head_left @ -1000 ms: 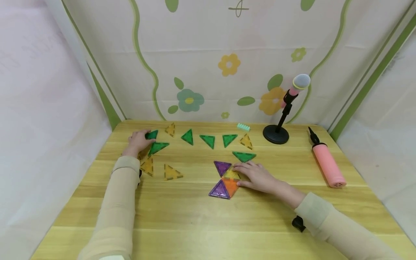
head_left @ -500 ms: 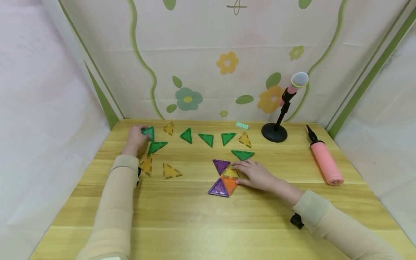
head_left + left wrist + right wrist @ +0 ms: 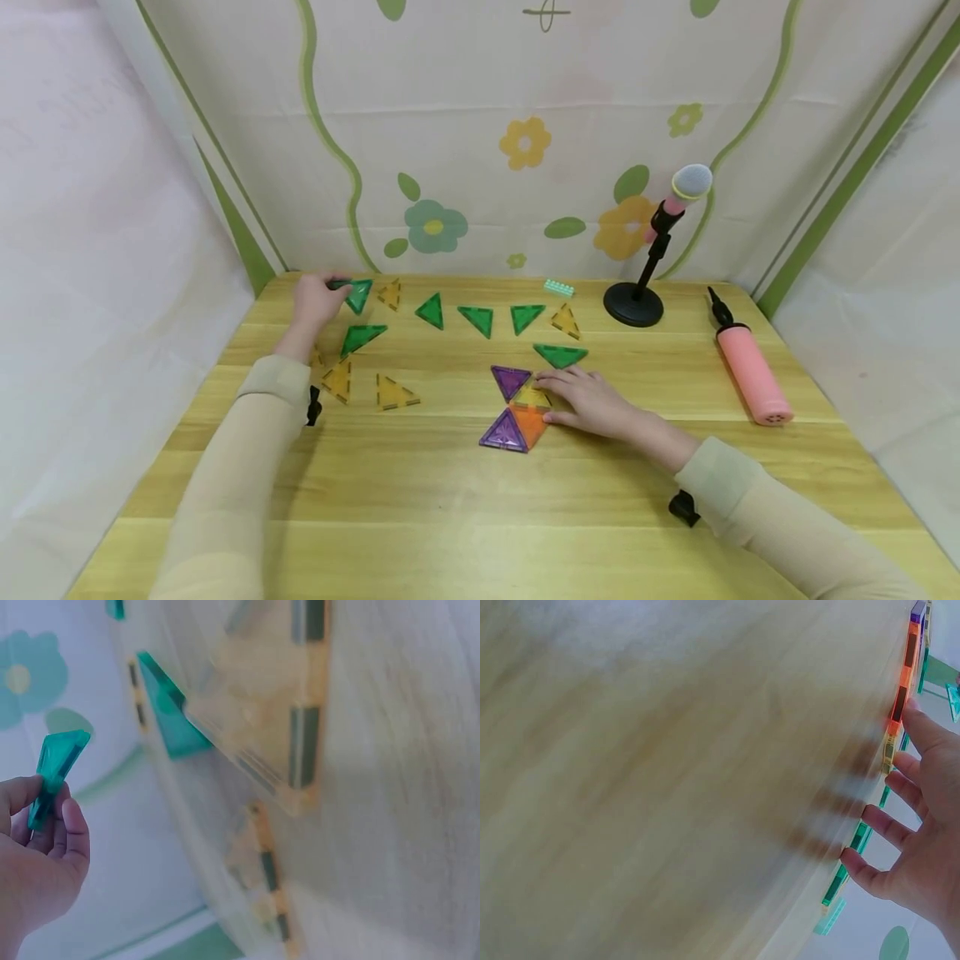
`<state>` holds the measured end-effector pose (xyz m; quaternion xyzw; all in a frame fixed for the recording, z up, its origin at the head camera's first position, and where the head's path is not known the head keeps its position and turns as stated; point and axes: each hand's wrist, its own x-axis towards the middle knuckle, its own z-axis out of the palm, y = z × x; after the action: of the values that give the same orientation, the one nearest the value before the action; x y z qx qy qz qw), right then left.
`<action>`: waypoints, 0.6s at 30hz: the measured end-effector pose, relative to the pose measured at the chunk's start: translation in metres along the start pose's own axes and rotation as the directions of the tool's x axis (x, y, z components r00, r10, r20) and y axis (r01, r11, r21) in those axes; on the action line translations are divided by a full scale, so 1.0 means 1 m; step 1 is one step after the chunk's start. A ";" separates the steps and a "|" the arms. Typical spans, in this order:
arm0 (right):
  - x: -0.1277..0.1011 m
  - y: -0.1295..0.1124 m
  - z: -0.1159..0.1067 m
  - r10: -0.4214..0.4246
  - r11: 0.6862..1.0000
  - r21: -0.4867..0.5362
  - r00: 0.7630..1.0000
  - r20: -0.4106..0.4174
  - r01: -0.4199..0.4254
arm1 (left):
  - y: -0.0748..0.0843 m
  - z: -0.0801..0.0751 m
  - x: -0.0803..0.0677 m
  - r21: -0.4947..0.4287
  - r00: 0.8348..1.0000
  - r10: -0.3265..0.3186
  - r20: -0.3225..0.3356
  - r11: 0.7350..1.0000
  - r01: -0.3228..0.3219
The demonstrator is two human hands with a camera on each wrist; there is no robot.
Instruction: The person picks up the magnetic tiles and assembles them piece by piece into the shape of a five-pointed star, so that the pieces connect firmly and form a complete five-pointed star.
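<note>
1. Head view: a green triangle tile [image 3: 359, 293] is at the far-left corner of the wooden table [image 3: 420, 500], lifted off the surface. The left hand [image 3: 313, 302] pinches it between thumb and fingertips; the left wrist view shows the same tile [image 3: 56, 769] edge-on, clamped in the curled fingers [image 3: 73, 829].
2. A second green tile [image 3: 362, 337] lies flat just in front of that hand, and yellow triangles [image 3: 339, 380] lie near the left sleeve.
3. Three more green triangles [image 3: 477, 319] lie in a row along the far side of the table, with a yellow one at each end of the row.
4. At table centre, a cluster of two purple, one orange and one yellow tile [image 3: 516, 410] lies flat. The right hand [image 3: 592, 402] rests on its right edge, fingers straight and spread, well apart from the held tile.
5. Another green tile [image 3: 560, 356] lies just beyond the right fingertips.
6. At the far right stand a toy microphone [image 3: 651, 250] and a pink pump [image 3: 751, 370].
</note>
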<state>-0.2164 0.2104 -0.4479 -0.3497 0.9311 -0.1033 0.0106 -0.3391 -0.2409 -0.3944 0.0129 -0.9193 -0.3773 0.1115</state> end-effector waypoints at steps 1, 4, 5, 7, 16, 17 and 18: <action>0.000 0.000 0.000 0.000 1.000 0.000 1.000 0.001 0.000 | 0.003 0.001 -0.002 -0.004 1.000 0.008 0.003 1.000 -0.008; 0.001 0.000 0.000 0.003 1.000 -0.001 1.000 0.005 -0.003 | 0.014 0.003 -0.008 -0.012 0.999 0.031 0.027 0.999 -0.030; 0.001 0.000 0.000 0.004 1.000 -0.002 1.000 0.005 -0.004 | 0.018 0.004 -0.011 -0.014 0.998 0.039 0.040 0.999 -0.039; 0.001 0.000 -0.001 0.008 1.000 0.000 1.000 0.006 -0.008 | 0.026 0.005 -0.017 -0.013 0.995 0.072 0.074 0.997 -0.072; 0.001 -0.002 -0.002 0.007 1.000 -0.001 1.000 0.009 -0.007 | 0.061 0.014 -0.052 -0.034 0.967 0.180 0.181 0.984 -0.176; 0.001 -0.002 -0.002 0.006 1.000 -0.001 1.000 0.009 -0.006 | 0.065 0.015 -0.056 -0.035 0.963 0.185 0.195 0.983 -0.182; 0.001 -0.002 -0.002 0.007 1.000 -0.001 1.000 0.010 -0.007 | 0.067 0.016 -0.059 -0.032 0.960 0.188 0.207 0.982 -0.185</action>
<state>-0.2157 0.2090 -0.4456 -0.3470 0.9323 -0.1009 0.0154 -0.2808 -0.1753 -0.3699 -0.1141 -0.9207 -0.3699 0.0495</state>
